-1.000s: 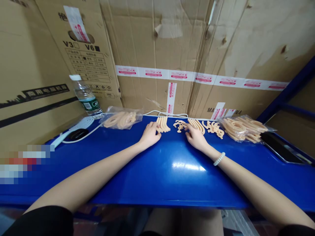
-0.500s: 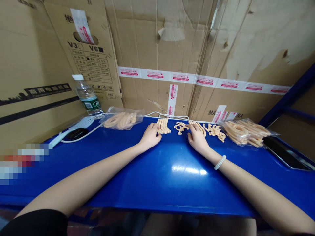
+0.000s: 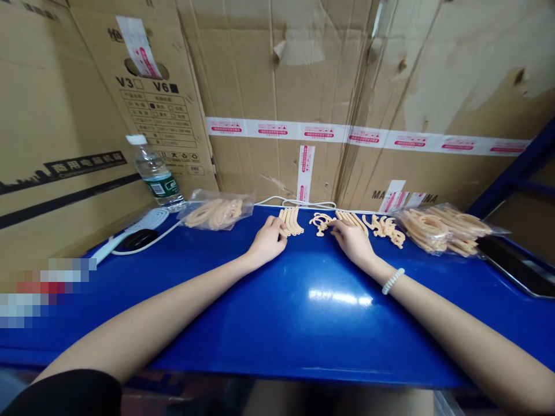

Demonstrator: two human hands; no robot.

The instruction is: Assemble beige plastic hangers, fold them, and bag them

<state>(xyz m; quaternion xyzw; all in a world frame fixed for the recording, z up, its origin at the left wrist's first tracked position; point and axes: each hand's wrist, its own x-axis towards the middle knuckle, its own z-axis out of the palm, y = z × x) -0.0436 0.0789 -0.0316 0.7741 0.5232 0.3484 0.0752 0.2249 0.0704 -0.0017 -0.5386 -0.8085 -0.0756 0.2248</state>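
Observation:
Side by side on the blue table lies a row of tan, bent strips (image 3: 292, 222). My left hand (image 3: 266, 240) rests at its left edge, fingers curled and thumb close to them, on the end strip. A small tan ring-shaped piece with curled arms (image 3: 321, 222) lies between my hands. My right hand (image 3: 354, 245) has its fingers bent and thumb drawn in, just right of that piece; what the fingertips hold is hidden. Behind these fingers is a second row of long tan strips (image 3: 352, 219). A cluster of small curly tan pieces (image 3: 385, 228) lies further right.
A clear bag of tan parts (image 3: 214, 212) lies left, and a fuller bag (image 3: 444, 228) right, near a dark phone-like slab (image 3: 518, 266). A water bottle (image 3: 158, 176), a dark oval object (image 3: 137, 238) and a white cable (image 3: 167, 234) are at left. Cardboard (image 3: 269, 75) stands behind.
The view has shifted slightly. My right hand's fingers have bent inward a little, close to the ring-shaped piece. My left hand stays at the bent strips.

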